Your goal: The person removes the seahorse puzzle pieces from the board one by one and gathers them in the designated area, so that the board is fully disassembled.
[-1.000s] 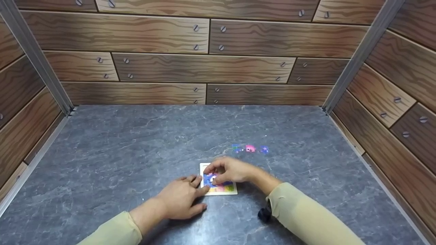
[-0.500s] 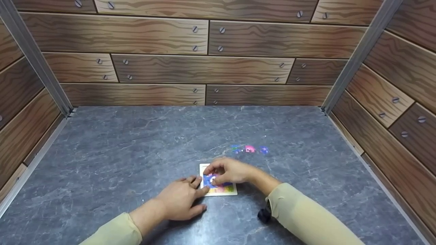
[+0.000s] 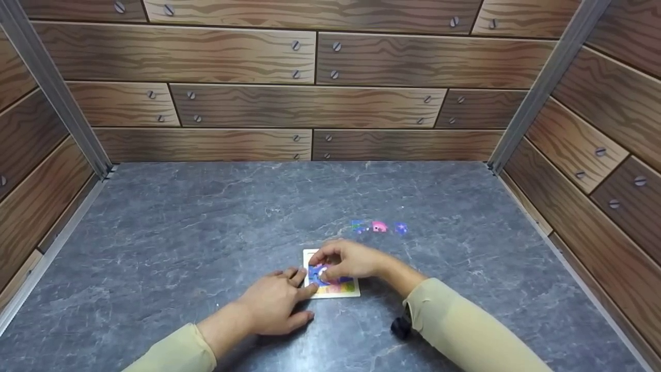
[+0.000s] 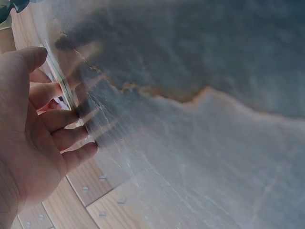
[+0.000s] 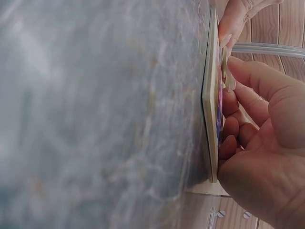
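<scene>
Right hand: thumb and fingertips pinch a thin puzzle piece (image 5: 229,76) at the board's face; whether it is seated, I cannot tell. (image 3: 353,258)
Left hand (image 3: 271,304): fingers spread, index fingertip on the board's near-left corner, other fingertips against its left edge.
Plank-patterned walls (image 3: 248,57): left, right and far sides, printed with wood grain and screw heads.
Tabletop (image 3: 206,217): grey marbled; its far edge meets the wall.
Puzzle board (image 3: 341,295): flat between the hands, pale-rimmed, well apart from all three walls; near edge uncovered.
Board print: blue, pink and yellow, partly under the fingers; any lettering too small to read.
Loose pieces: beyond the board, a short row apart from each other: blue-green piece (image 3: 358,226), pink piece (image 3: 379,227), blue-violet piece (image 3: 401,228).
</scene>
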### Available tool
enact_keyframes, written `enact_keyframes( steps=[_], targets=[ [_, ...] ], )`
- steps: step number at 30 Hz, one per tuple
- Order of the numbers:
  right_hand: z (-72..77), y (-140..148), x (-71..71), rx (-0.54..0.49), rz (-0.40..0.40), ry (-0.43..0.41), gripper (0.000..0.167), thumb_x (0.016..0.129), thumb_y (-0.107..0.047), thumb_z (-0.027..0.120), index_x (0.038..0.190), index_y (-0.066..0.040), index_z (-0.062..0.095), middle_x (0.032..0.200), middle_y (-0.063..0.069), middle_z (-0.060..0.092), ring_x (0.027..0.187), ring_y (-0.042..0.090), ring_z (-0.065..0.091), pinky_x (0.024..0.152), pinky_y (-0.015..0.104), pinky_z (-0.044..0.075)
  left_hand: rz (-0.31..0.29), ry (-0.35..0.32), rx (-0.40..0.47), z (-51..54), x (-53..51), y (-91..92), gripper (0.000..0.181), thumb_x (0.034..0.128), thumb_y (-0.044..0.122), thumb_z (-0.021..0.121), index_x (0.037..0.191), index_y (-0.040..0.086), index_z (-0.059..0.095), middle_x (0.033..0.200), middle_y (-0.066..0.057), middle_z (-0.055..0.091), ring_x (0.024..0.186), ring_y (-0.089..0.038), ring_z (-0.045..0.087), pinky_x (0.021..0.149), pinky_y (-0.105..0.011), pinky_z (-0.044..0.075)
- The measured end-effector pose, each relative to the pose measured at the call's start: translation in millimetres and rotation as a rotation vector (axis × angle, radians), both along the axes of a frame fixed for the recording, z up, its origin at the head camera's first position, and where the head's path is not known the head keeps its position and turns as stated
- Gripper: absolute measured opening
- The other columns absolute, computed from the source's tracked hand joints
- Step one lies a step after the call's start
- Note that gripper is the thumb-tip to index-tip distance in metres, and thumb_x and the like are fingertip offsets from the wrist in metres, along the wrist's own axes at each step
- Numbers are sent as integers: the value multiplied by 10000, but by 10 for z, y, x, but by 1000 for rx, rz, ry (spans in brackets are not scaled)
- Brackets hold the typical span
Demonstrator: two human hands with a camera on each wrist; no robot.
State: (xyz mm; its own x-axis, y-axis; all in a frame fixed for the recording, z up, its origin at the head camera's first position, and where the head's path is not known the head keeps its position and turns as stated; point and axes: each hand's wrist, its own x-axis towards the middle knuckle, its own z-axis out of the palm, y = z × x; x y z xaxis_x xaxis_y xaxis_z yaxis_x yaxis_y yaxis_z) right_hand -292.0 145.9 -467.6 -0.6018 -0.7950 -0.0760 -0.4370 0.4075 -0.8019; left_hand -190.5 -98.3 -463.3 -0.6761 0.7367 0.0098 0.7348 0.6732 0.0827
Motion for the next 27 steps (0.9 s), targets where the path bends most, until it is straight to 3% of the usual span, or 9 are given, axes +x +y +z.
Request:
enact_keyframes(
  steps=[6,15,27],
  targets=[
    [-28,9,-20,-14,-11,-51,375,941,-116,760,1307,-43,732,1225,62,697,1113,168,611,1000,325,495,5,-37,-3,7,0,0,566,1064,496,564,1513,155,618,1513,-258,557,1376,-429,567,1095,-533,504],
    [-8,21,-26,-46,-58,-148,387,978,-120,730,1355,-35,703,1321,75,698,1212,186,628,1096,376,481,-5,-17,4,5,-5,-3,559,1060,484,571,1499,143,628,1501,-266,566,1364,-432,578,1086,-543,509],
    [26,55,-49,-93,-127,-200,376,1002,-145,725,1369,-67,699,1301,62,711,1204,196,646,1062,347,513,-17,20,2,-14,-10,-16,548,1050,471,593,1493,150,633,1496,-259,575,1351,-420,592,1078,-548,515]
  ],
)
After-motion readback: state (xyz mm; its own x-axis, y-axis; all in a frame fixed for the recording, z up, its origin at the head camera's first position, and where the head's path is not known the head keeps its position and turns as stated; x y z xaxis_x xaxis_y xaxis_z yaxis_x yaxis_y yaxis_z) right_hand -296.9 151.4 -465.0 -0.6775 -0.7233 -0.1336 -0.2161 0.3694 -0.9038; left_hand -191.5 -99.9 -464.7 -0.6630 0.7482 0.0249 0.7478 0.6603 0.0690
